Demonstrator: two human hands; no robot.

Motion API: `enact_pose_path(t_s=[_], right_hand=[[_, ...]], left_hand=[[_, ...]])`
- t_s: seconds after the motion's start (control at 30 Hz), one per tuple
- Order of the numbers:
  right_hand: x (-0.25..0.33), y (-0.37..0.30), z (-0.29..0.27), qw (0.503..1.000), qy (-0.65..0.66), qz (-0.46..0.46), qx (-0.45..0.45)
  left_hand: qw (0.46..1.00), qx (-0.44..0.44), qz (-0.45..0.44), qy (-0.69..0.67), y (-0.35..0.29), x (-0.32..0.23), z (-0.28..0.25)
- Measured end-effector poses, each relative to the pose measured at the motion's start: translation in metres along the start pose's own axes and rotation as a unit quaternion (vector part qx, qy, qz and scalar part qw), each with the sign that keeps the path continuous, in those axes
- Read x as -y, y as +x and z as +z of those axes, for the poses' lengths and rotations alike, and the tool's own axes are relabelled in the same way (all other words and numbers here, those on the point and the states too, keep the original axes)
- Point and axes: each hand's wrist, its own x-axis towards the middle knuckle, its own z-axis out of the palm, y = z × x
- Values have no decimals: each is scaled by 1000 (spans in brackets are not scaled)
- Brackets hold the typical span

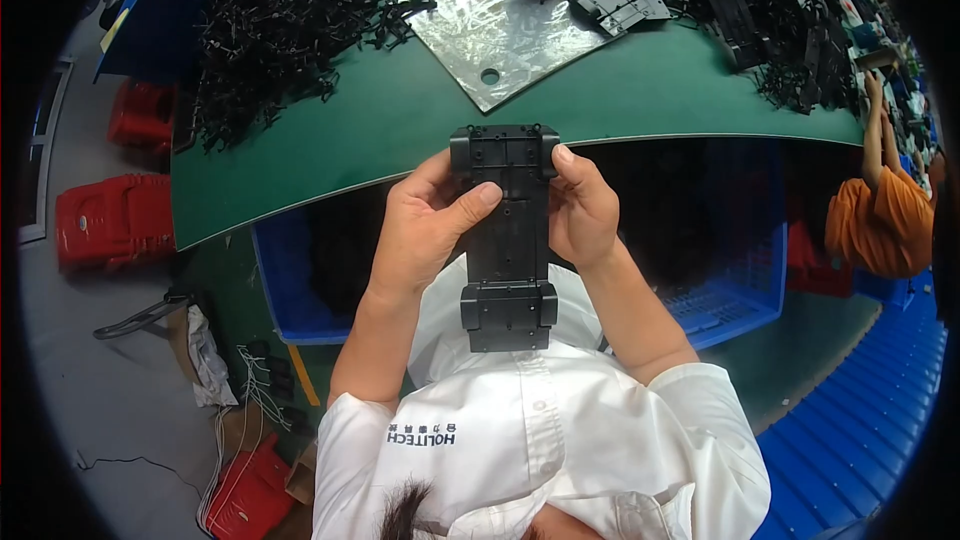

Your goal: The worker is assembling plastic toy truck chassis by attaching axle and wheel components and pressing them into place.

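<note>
Chassis plate [508, 250], black moulded plastic, elongated, with a broader block at each end and small screw holes in its face; held centrally, between the hands, in front of the white shirt [480, 430]; long axis pointed straight away from the body, far end turned toward the green worktable [640, 100], near end left ungripped.

Left hand [410, 240]: closed about the left edge in the far half; thumb laid across the face; other fingers partly hidden at the side and behind.

Right hand [587, 215]: set against the right edge near the far corner; thumb pressed at the end block; reach of the fingers underneath cannot be told.

Nearer hand: neither, both being in contact; the face is overlapped further by the left.

Beyond the far end, apart: metal plate [465, 25], one corner directed toward the chassis; heap of small black clips [270, 35], placed to the left; black plastic panels [725, 5], piled to the right.
</note>
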Motion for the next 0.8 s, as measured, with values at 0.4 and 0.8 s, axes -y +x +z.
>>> enact_pose_path(t_s=[0.4,0.8], right_hand=[[9,-7,17,974,-176,-30,-142],[-1,6,-7,903,-332,-190,-195]], left_hand=[[1000,-15,-9,-6,-1,6,-2],[998,-10,2,-64,2,21,9]])
